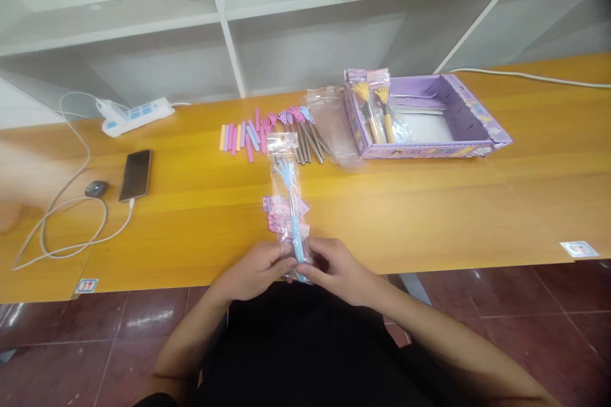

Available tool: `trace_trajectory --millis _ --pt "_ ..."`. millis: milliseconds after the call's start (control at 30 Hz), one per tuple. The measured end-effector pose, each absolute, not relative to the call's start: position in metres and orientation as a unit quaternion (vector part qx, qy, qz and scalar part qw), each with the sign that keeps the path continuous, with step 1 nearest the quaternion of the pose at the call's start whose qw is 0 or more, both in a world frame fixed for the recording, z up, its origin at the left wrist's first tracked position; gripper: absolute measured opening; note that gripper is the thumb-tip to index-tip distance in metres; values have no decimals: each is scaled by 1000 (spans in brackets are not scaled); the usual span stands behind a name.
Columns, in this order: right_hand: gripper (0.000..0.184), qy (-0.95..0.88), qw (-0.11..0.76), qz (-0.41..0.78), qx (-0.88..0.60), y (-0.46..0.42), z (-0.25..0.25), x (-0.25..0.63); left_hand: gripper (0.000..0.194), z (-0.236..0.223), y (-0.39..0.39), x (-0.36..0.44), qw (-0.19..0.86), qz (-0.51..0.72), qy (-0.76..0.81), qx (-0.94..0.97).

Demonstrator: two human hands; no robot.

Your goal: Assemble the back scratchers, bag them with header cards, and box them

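A blue hand-shaped back scratcher (293, 222) lies inside a clear plastic bag (280, 187), its claw end pointing away from me. My left hand (260, 270) pinches the bag's near end from the left. From the right, my right hand (337, 270) grips the same end around the blue handle. Small pink and purple cards (277, 213) lie on the table just beyond my hands, partly behind the bag. Farther off are several scratcher heads on metal rods (308, 140) and a row of loose coloured handle tubes (238, 138).
A purple display box (429, 150) at the back right holds two bagged yellow scratchers (377, 111). Empty clear bags (334, 127) lie beside it. To the left are a phone (136, 175) on a cable, a dark mouse (96, 188) and a power strip (138, 116). White shelving (143, 28) stands behind.
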State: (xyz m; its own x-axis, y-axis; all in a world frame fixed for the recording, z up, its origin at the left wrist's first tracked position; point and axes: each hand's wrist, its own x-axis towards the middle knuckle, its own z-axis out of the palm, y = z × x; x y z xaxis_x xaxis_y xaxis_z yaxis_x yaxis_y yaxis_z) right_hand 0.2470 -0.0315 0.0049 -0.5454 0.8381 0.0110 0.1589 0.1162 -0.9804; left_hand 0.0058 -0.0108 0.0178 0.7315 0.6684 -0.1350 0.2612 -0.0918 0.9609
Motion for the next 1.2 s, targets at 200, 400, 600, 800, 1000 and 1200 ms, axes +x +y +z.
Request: trace_trajectory --millis 200,400,600,800,1000,1200 --pt "51 -624 279 666 -298 -29 4 250 49 19 -10 7 544 154 301 768" --pt "50 -561 260 742 -260 -29 -5 253 51 16 -11 5 556 179 260 769" --pt "48 -558 260 752 -237 -29 -3 253 48 20 -10 6 562 195 231 770" --pt "46 -624 277 693 -231 -26 -1 254 44 21 -9 8 505 171 238 811" --pt "34 -797 189 542 -189 -24 15 262 25 8 -13 5 476 294 334 759" --pt "35 -816 6 529 -233 -36 20 256 37 -5 -11 6 467 543 366 594"
